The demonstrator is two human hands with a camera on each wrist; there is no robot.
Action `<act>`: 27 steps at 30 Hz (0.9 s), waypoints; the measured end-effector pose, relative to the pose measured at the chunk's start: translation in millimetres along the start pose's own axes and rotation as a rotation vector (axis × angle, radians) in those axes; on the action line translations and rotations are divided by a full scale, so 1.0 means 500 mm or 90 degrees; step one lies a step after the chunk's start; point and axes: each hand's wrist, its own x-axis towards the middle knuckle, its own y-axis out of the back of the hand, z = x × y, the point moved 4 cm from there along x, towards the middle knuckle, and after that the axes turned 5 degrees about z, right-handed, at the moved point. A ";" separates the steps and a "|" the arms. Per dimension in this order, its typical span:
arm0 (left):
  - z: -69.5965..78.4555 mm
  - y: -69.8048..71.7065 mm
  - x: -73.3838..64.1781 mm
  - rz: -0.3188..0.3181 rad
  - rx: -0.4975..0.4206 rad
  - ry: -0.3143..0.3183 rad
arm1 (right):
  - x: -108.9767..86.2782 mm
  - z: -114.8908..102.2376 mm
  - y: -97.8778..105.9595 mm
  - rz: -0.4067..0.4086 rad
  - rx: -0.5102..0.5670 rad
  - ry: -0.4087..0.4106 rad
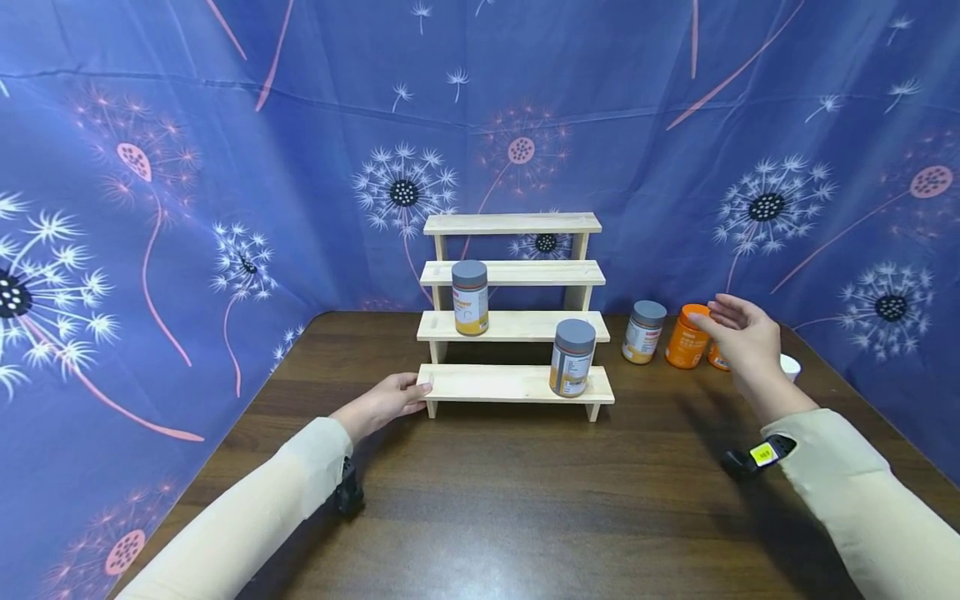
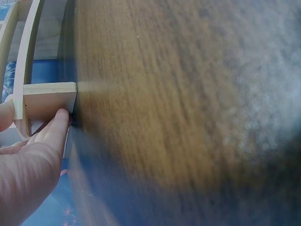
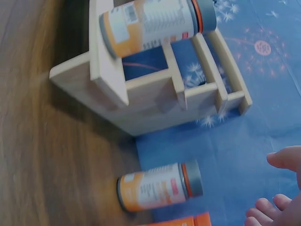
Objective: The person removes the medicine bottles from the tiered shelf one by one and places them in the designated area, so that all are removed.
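My left hand grips the left end of the lowest step of a pale wooden tiered shelf. In the left wrist view its thumb lies on the board and its fingers reach the supporting leg. A grey-lidded jar stands at the right of that bottom step; another grey-lidded jar is on the second step, left of centre. Over the jars on the table, my right hand is held with fingers apart and nothing in it. Nearest to it is an orange jar, beside a third grey-lidded jar.
Partly behind the right hand are a second orange jar and a white object. Everything stands on a dark wooden table. A blue cloth with a dandelion print hangs behind and along the sides.
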 end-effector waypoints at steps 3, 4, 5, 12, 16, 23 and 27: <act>0.002 0.000 -0.001 0.000 0.001 -0.001 | -0.001 -0.019 -0.013 -0.012 0.028 -0.002; 0.003 0.000 -0.001 0.000 0.001 -0.001 | -0.002 -0.025 -0.018 -0.017 0.034 -0.003; 0.004 0.000 -0.001 0.001 -0.002 0.001 | -0.003 -0.032 -0.023 -0.021 0.038 0.001; 0.002 -0.002 0.002 0.006 -0.002 -0.003 | -0.013 -0.071 -0.060 -0.041 0.071 0.020; -0.002 -0.005 0.004 0.007 -0.006 -0.002 | -0.019 -0.091 -0.076 -0.045 0.097 0.007; -0.003 -0.005 0.003 0.004 -0.006 -0.006 | -0.031 -0.134 -0.101 -0.065 0.105 0.029; -0.002 -0.003 0.004 0.006 -0.008 -0.009 | -0.037 -0.158 -0.119 -0.099 0.139 0.041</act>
